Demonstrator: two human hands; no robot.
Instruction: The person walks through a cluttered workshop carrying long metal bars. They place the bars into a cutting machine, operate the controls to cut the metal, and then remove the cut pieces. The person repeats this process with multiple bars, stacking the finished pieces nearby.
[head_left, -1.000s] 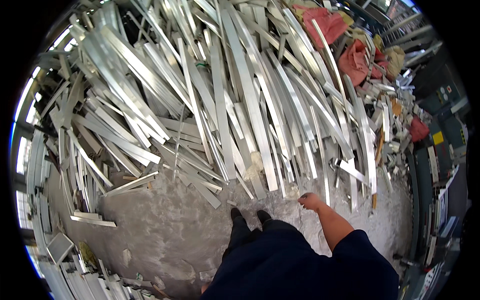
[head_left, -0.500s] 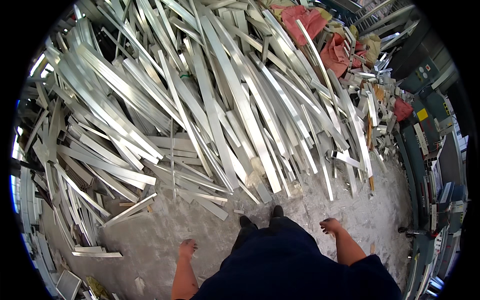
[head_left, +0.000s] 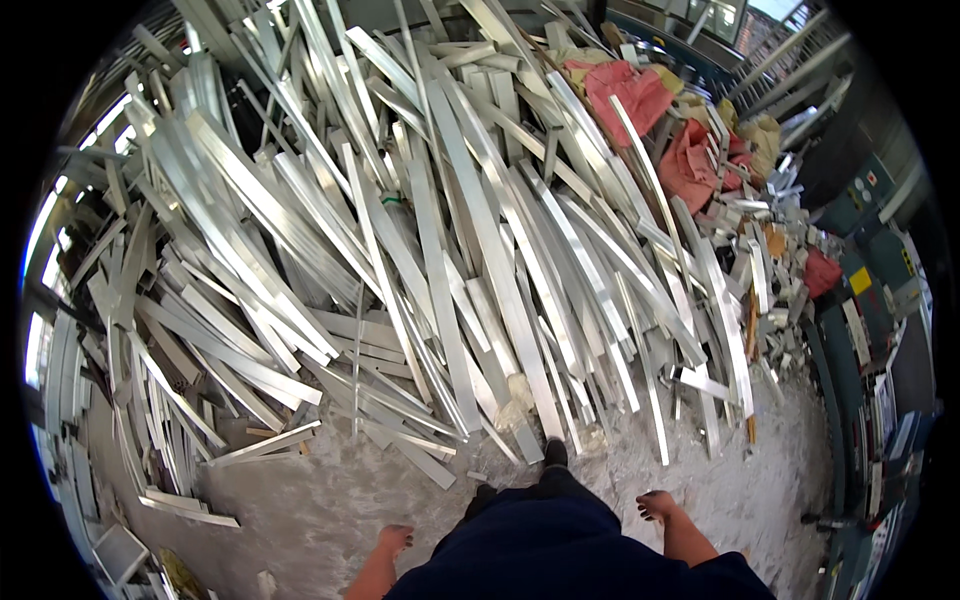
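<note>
My left hand [head_left: 396,540] hangs loosely beside my body above the concrete floor, fingers relaxed, with nothing in it. On the other side my right hand [head_left: 657,505] is also empty, its fingers a little bent and apart. Neither hand touches anything. In front of my feet lies a large heap of long silvery metal profiles [head_left: 465,280], flat bars and square tubes crossing each other. The nearest ends reach almost to my dark shoe [head_left: 555,453]. A short grey offcut [head_left: 526,441] lies at the heap's edge.
Pink-red sacks [head_left: 690,165] and small metal offcuts [head_left: 780,320] lie at the far right. A dark green machine [head_left: 850,400] runs along the right side. Shorter bars [head_left: 190,508] lie at the left, near a framed panel [head_left: 121,554]. Bar ends stick out over the floor.
My view has tilted up, so the heap sits lower in the picture and more of the background shows. One shoe is now further forward, against the bar ends. Both hands stay empty.
</note>
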